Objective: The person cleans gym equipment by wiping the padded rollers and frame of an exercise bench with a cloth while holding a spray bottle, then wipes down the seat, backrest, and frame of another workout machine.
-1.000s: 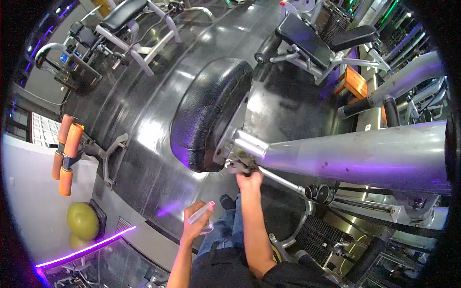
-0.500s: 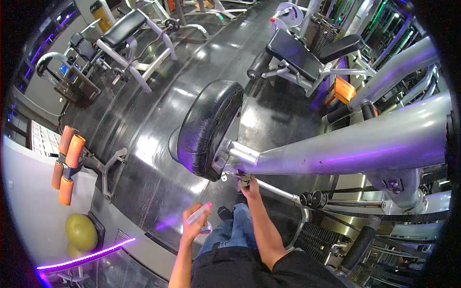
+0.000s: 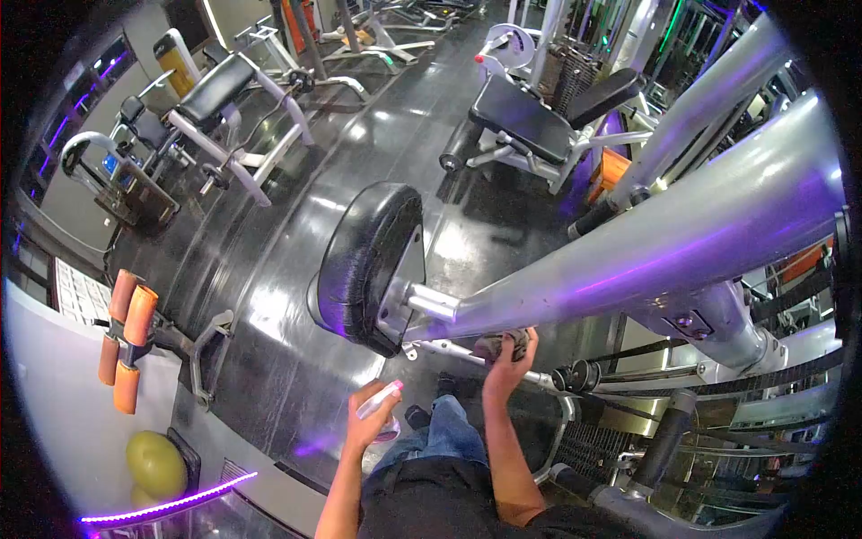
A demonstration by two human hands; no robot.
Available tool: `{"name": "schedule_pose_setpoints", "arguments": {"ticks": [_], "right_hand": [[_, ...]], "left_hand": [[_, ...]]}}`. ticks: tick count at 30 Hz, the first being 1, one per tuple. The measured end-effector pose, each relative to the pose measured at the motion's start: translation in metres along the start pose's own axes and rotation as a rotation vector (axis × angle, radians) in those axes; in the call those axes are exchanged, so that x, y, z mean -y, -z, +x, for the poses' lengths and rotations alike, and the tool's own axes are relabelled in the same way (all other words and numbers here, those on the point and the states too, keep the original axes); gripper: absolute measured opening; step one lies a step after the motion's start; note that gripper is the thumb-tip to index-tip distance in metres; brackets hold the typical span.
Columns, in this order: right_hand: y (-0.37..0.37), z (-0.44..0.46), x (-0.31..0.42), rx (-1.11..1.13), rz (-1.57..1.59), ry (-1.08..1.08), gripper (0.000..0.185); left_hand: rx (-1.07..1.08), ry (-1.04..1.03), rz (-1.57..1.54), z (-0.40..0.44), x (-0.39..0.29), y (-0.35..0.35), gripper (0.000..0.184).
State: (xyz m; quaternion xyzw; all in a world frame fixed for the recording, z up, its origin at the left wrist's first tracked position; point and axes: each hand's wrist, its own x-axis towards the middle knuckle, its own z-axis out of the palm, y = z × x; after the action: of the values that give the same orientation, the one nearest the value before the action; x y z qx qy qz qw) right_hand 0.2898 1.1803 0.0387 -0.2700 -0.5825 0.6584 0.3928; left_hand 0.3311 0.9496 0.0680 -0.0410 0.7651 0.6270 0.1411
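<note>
A clear spray bottle (image 3: 379, 401) with a pink tip is held in my left hand (image 3: 366, 420), low in the middle of the view. My right hand (image 3: 510, 366) grips a crumpled greyish-brown cloth (image 3: 499, 347) against the underside of the thick silver machine arm (image 3: 620, 260). Left of the cloth, a black padded cushion (image 3: 364, 265) is fixed to the end of that arm by a short bright tube (image 3: 433, 303). Parts of the cloth are hidden by my fingers.
Behind stand a black bench machine (image 3: 521, 117) and a preacher bench (image 3: 215, 88). Orange foam rollers (image 3: 135, 314) and a green ball (image 3: 155, 463) are at the left. Cable machinery (image 3: 664, 440) fills the lower right. Dark floor (image 3: 269, 234) stretches between.
My right hand has moved right with the cloth, from near the cushion's bracket to farther along the machine arm. The view has shifted, and my left hand stays around the bottle.
</note>
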Motion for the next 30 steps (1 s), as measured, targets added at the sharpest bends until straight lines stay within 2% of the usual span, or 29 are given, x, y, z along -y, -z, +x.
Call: {"name": "schedule_pose_setpoints", "arguments": {"ticks": [3, 5, 7, 8, 9, 11, 13, 15, 16, 17, 19, 21, 23, 24, 28, 30], "right_hand": [[-0.008, -0.012, -0.038, -0.066, -0.048, 0.13, 0.031], [-0.01, -0.02, -0.061, -0.03, 0.024, 0.061, 0.035], [-0.007, -0.023, -0.094, 0.056, -0.132, -0.099, 0.036], [-0.005, -0.024, -0.112, 0.072, -0.059, -0.255, 0.036], [-0.005, -0.021, -0.106, 0.069, -0.056, -0.25, 0.036], [-0.004, -0.014, -0.093, 0.115, -0.244, -0.317, 0.033], [-0.003, -0.008, -0.066, 0.086, -0.19, -0.263, 0.03], [0.0, 0.002, -0.037, 0.001, -0.011, -0.072, 0.031], [0.001, 0.006, -0.013, -0.018, -0.041, 0.087, 0.03], [0.001, 0.008, 0.007, -0.017, -0.04, 0.092, 0.03], [0.001, 0.012, 0.033, -0.058, -0.096, 0.33, 0.03], [0.005, 0.011, 0.015, -0.064, -0.181, 0.414, 0.03], [0.006, 0.003, -0.012, -0.018, -0.343, 0.67, 0.036], [0.008, -0.007, -0.036, 0.064, -0.172, 0.524, 0.04], [0.008, -0.03, -0.077, 0.143, -0.34, 0.427, 0.034], [0.008, -0.031, -0.073, 0.313, -0.384, 0.128, 0.035]], "left_hand": [[0.028, -0.052, -0.006, 0.005, -0.001, -0.004, 0.021], [0.036, -0.046, -0.01, 0.006, -0.002, -0.006, 0.021], [0.046, -0.047, -0.02, 0.007, -0.003, -0.008, 0.022], [0.058, -0.037, -0.009, 0.008, -0.002, -0.008, 0.022], [0.07, -0.03, 0.002, 0.009, -0.002, -0.009, 0.023], [0.083, -0.068, 0.024, 0.01, -0.004, -0.011, 0.023], [0.096, -0.1, 0.046, 0.01, -0.006, -0.012, 0.024], [0.096, -0.07, 0.014, 0.01, -0.011, -0.014, 0.024], [0.098, -0.073, 0.012, 0.011, -0.014, -0.015, 0.024], [0.098, -0.08, 0.033, 0.012, -0.018, -0.015, 0.024], [0.097, -0.088, 0.052, 0.014, -0.019, -0.018, 0.024], [0.097, -0.153, 0.046, 0.015, -0.015, -0.02, 0.023], [0.102, -0.135, 0.028, 0.014, -0.019, -0.022, 0.023], [0.106, -0.116, 0.012, 0.013, -0.02, -0.023, 0.022], [0.117, -0.119, 0.011, 0.015, -0.009, -0.022, 0.023], [0.105, -0.102, 0.028, 0.016, -0.006, -0.02, 0.021]]}}
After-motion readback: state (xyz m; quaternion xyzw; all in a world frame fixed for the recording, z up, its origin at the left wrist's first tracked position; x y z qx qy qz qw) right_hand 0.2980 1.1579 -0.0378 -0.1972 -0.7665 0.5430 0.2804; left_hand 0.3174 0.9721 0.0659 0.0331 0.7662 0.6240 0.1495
